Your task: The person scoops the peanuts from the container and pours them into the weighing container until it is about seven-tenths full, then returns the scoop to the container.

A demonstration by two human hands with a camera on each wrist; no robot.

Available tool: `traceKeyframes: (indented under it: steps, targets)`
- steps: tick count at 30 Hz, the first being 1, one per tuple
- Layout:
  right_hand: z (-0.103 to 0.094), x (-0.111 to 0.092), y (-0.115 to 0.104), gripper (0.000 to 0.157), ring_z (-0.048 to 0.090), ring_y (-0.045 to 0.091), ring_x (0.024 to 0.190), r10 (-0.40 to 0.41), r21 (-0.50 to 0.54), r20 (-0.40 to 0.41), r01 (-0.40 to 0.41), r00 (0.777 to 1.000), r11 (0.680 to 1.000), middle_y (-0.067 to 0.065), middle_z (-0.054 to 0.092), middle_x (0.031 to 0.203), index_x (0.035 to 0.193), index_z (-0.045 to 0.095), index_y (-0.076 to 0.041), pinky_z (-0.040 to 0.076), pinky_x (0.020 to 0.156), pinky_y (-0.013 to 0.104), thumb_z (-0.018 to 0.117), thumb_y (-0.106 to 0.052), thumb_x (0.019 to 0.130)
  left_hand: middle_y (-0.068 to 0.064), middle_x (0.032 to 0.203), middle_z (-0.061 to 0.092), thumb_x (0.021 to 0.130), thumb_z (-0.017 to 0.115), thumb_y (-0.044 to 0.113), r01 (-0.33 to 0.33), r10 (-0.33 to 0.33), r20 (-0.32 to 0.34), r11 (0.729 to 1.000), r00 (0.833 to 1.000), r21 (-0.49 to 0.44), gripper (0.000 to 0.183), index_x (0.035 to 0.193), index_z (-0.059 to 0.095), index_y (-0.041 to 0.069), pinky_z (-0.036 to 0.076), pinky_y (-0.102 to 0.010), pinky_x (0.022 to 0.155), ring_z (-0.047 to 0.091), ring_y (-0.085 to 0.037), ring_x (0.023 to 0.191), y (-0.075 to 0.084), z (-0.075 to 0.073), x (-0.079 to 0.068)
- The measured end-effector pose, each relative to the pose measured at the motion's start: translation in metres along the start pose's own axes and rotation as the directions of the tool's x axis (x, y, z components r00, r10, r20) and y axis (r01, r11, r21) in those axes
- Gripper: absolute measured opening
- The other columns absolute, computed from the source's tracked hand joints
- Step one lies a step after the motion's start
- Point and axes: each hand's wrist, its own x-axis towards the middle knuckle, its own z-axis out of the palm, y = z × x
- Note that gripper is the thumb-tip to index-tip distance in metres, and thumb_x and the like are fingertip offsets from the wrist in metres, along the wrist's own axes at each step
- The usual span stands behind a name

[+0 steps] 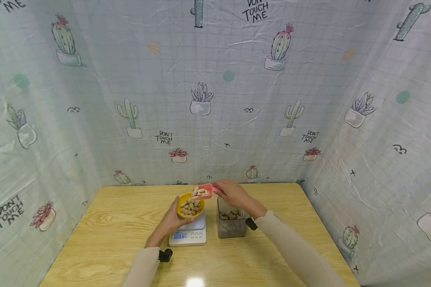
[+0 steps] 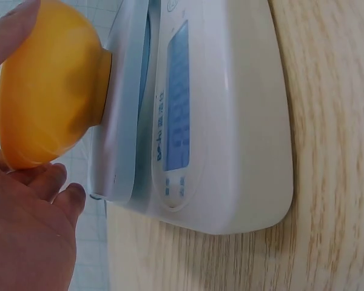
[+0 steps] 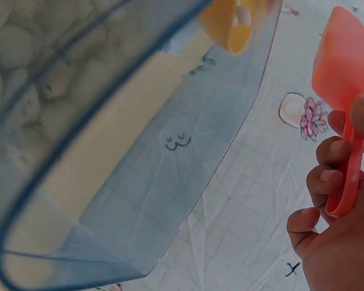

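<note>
A yellow bowl [image 1: 179,204] of peanuts [image 1: 190,208] sits on the white kitchen scale [image 1: 199,239]. My left hand [image 1: 171,220] holds the bowl from the left, thumb on the near side and fingers at the far side; in the left wrist view the bowl's foot [image 2: 102,88] meets the scale's platform. Over the bowl's far right rim is a pink scoop [image 1: 209,188] loaded with peanuts. Its handle is gripped by my right hand [image 1: 233,194], and in the right wrist view the fingers curl round that handle [image 3: 347,176].
Right of the scale stands a clear, greyish container [image 1: 231,231] with more peanuts [image 1: 231,215] inside, below my right forearm. All of this is on a wooden table [image 1: 129,215]. A cactus-print curtain [image 1: 215,131] hangs behind and at both sides.
</note>
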Motion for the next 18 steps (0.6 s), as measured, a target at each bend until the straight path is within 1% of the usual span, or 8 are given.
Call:
traceKeyframes:
  steps: [4,7,10,14,18]
  targets:
    - [0.001,0.007,-0.003,0.032,0.064,0.022,0.113,-0.007,-0.053,0.04,0.009,0.999,0.999,0.003,0.067,0.124,0.131,0.06,-0.016,0.05,0.098,0.042,0.051,-0.029,0.103,-0.027,0.162,0.013,0.078,0.083,0.04,-0.006,0.006,0.01,1.0,1.0,-0.003,0.119,0.158,0.003,0.003,0.023,-0.063,0.117,0.022,-0.047,0.147,0.003,-0.001,0.0]
    - [0.004,0.014,-0.004,0.032,0.064,0.021,0.113,-0.005,-0.103,0.085,0.013,0.996,0.995,0.002,0.067,0.124,0.13,0.06,-0.018,0.05,0.098,0.042,0.05,-0.03,0.103,-0.027,0.162,0.012,0.079,0.081,0.042,-0.012,0.012,0.019,1.0,1.0,-0.007,0.118,0.158,0.003,0.003,0.022,-0.063,0.117,0.021,-0.047,0.147,0.005,-0.002,0.0]
    - [0.009,0.02,-0.006,0.028,0.065,0.02,0.108,0.002,-0.145,0.124,0.016,0.992,0.989,0.0,0.068,0.118,0.125,0.061,-0.02,0.051,0.095,0.043,0.049,-0.032,0.104,-0.027,0.162,0.012,0.08,0.08,0.043,-0.013,0.013,0.017,1.0,1.0,-0.007,0.116,0.158,0.003,0.003,0.022,-0.063,0.117,0.021,-0.047,0.147,0.004,-0.001,0.0]
    - [0.013,0.025,-0.01,0.024,0.065,0.018,0.099,0.013,-0.204,0.159,0.02,0.987,0.979,-0.003,0.068,0.106,0.117,0.061,-0.023,0.05,0.091,0.042,0.047,-0.036,0.103,-0.026,0.162,0.012,0.08,0.079,0.045,-0.009,0.009,0.014,1.0,1.0,-0.003,0.116,0.158,0.003,0.004,0.024,-0.062,0.117,0.021,-0.046,0.147,0.002,0.0,0.0]
    - [0.011,0.027,-0.017,0.025,0.065,0.017,0.096,0.018,-0.25,0.181,0.029,0.983,0.968,-0.003,0.068,0.102,0.116,0.063,-0.023,0.049,0.09,0.042,0.048,-0.037,0.103,-0.025,0.162,0.013,0.08,0.079,0.046,-0.014,0.014,0.008,1.0,1.0,0.001,0.116,0.158,0.004,0.004,0.026,-0.062,0.116,0.023,-0.046,0.147,0.0,0.001,-0.001]
